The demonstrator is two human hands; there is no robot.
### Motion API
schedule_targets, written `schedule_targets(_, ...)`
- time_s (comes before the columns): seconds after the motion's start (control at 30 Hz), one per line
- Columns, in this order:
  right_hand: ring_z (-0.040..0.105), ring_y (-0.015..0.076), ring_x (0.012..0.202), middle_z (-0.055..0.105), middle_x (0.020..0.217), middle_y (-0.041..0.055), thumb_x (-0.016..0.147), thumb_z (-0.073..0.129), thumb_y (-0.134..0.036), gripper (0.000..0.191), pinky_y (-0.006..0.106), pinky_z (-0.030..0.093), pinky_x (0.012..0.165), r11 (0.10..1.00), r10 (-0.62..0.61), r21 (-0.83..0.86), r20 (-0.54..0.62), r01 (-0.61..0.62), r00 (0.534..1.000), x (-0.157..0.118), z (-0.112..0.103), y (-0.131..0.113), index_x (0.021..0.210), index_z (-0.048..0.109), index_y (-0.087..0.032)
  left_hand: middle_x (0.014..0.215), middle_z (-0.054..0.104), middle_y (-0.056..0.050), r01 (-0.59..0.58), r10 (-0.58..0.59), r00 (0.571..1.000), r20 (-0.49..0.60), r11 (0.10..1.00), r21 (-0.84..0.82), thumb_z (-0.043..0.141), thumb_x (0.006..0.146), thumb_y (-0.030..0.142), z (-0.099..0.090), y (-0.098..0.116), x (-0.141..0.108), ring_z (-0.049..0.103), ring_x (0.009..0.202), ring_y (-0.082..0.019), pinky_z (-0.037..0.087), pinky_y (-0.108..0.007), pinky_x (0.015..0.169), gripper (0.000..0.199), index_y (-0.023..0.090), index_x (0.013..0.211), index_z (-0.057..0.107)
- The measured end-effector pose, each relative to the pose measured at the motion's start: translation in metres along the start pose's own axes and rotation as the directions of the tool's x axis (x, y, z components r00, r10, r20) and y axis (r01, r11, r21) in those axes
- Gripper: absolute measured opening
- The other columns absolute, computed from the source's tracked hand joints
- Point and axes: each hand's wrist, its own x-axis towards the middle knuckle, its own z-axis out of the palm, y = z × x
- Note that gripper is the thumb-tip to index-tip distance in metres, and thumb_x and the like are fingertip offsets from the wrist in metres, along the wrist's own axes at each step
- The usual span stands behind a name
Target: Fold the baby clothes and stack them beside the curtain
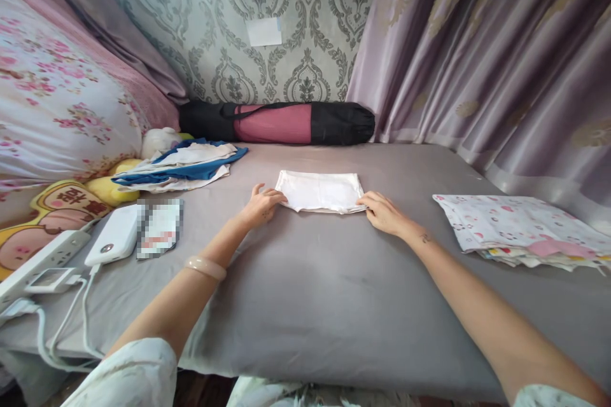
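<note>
A white folded cloth (321, 192) lies flat on the grey sheet, in the middle of the view. At its near left corner, my left hand (263, 205) pinches the edge between thumb and fingers. My right hand (383, 212) grips the near right corner, fingers closed on the layered edge. The cloth looks like a small garment folded into a rectangle, but its exact kind cannot be made out.
Left stands a pile of blue and white clothes (191, 162); nearer are a white power bank (114, 235), a pixelated item (160, 229) and a power strip (42, 267). Right lies a stack of printed cloths (520, 226). A black and pink rolled bag (274, 124) lies along the wall.
</note>
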Motion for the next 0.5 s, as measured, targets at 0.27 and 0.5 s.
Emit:
schedule_targets(0.27,0.06,0.0207,0.104,0.067,0.111,0.0064,0.085,0.041,-0.007,0.038,0.031,0.043,0.095,0.991,0.134,-0.013,0.019,-0.134,0.991,0.021,-0.01,-0.009,0.104,0.072,-0.02,0.107,0.071,-0.007,0.149,-0.148,0.987,-0.059,0.989,0.008,0.042,0.088,0.022,-0.007,0.02,0.019,0.063,0.106,-0.023,0.027,-0.049,0.108,0.027,0.021,0.098,0.067)
schedule_targets(0.5,0.045,0.0212,0.131,0.051,0.142,0.0141,0.092,0.031,-0.011,0.048,0.034,0.03,0.111,0.992,0.122,-0.024,0.0,-0.122,0.993,0.103,0.018,-0.053,0.136,0.052,-0.008,0.138,0.055,-0.011,0.269,-0.266,0.961,-0.079,0.963,0.026,0.035,0.095,0.02,0.022,0.063,0.094,0.044,0.134,-0.025,0.029,-0.044,0.111,0.039,0.016,0.131,0.051)
